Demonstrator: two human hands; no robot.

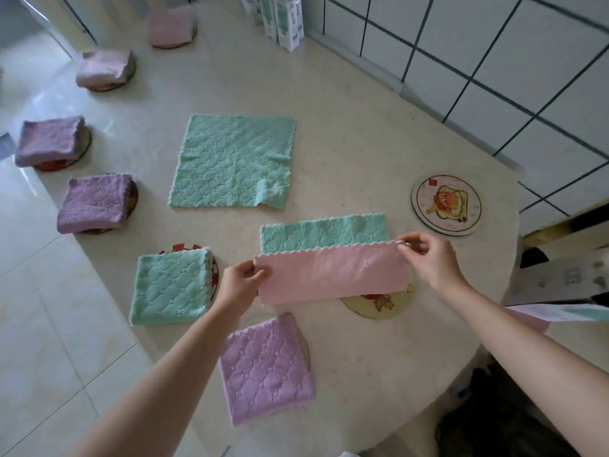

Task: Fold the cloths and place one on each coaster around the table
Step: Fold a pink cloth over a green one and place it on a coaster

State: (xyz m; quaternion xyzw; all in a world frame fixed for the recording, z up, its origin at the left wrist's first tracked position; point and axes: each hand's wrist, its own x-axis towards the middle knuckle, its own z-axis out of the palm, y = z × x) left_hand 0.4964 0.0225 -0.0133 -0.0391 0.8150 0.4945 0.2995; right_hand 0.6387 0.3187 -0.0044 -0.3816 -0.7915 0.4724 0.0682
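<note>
I hold a pink cloth stretched between both hands above the table, folded to a long strip. My left hand pinches its left end, my right hand pinches its right top corner. Behind it lies a green cloth folded in half. An unfolded green cloth lies flat further back. The pink strip partly hides a coaster; a bare coaster lies to the right. Folded cloths sit on coasters: a green one, a purple one, and several purple and pink ones along the left edge.
The beige table ends at its left edge over a tiled floor. White cartons stand at the back by the tiled wall. A box and papers lie off the right edge.
</note>
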